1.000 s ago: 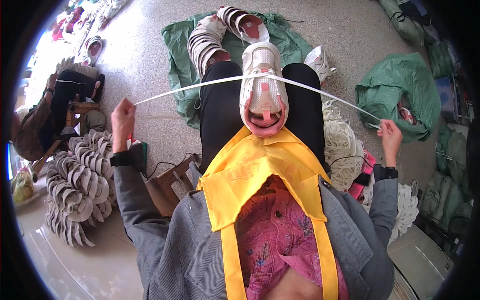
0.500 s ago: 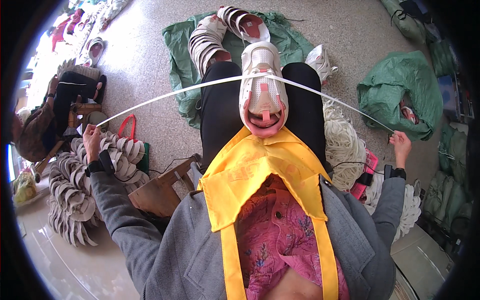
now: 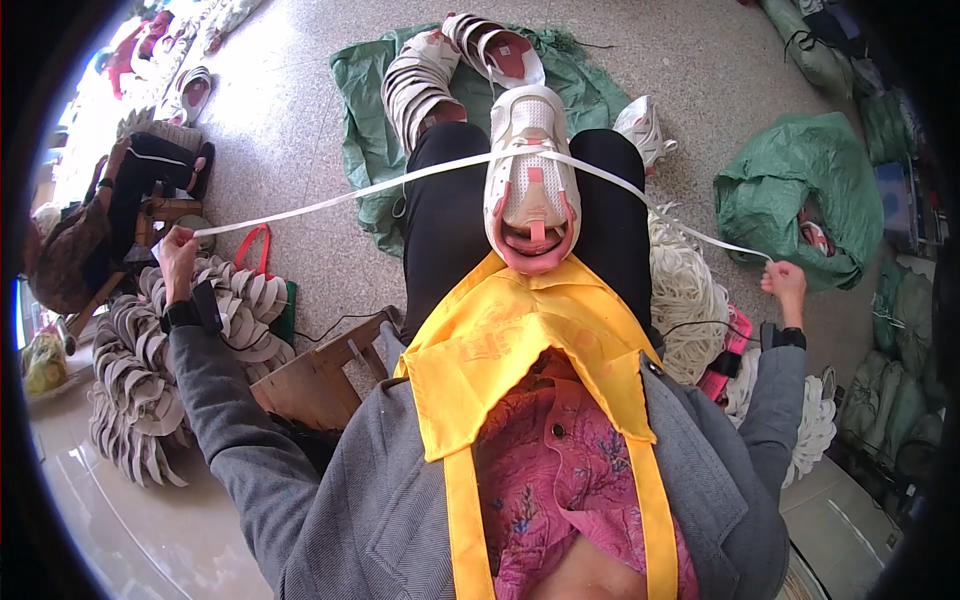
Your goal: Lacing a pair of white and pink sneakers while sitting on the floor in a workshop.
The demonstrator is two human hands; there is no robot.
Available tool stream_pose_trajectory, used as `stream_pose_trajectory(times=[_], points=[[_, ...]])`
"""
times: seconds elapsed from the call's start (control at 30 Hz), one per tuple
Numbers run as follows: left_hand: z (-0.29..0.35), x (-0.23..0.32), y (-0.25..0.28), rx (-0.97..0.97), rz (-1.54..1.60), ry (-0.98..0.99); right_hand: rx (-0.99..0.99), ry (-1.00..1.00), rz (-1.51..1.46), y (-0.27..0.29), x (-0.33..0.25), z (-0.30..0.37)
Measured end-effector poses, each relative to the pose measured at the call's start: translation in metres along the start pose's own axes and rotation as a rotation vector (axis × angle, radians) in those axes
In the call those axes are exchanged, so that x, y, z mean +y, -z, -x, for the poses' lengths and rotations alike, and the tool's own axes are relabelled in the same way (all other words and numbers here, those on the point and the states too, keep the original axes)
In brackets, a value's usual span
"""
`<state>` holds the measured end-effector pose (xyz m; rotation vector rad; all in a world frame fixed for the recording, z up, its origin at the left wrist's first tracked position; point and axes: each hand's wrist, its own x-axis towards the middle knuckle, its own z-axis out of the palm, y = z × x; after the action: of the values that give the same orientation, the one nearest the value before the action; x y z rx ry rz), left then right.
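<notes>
A white shoe upper with pink trim (image 3: 530, 205) rests between my knees, its heel opening toward me. A white shoelace (image 3: 372, 189) crosses the upper near the toe part and runs out to both sides. My left hand (image 3: 177, 262), far out to the left, is closed on one end of the lace. My right hand (image 3: 786, 284), out to the right, grips the other end with its fingers curled. Both arms are spread wide, and the lace sags a little on the right.
Stacked shoe uppers (image 3: 418, 88) lie on a green sheet (image 3: 362, 95) ahead. Right of my legs are a heap of white laces (image 3: 685, 290) and a green sack (image 3: 765, 185). At left stand strung grey-white pieces (image 3: 145, 375), a wooden stool (image 3: 315, 378) and a seated person (image 3: 80, 250).
My left hand has shifted slightly left and up, and my right hand slightly left. The lace's right half now sags in a curve, where it was straighter before.
</notes>
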<state>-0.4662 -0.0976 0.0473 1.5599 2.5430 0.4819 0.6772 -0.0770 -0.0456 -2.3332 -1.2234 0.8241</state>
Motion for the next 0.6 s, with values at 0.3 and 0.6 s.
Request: stream_pose_trajectory(times=[0.3, 0.6], points=[[0.011, 0.057, 0.003, 0.175, 0.092, -0.083, 0.144, 0.244, -0.977, 0.01, -0.095, 0.009], [0.168, 0.33, -0.1, -1.001, 0.992, -0.115, -0.703, 0.216, -0.505, -0.14, -0.274, 0.177]])
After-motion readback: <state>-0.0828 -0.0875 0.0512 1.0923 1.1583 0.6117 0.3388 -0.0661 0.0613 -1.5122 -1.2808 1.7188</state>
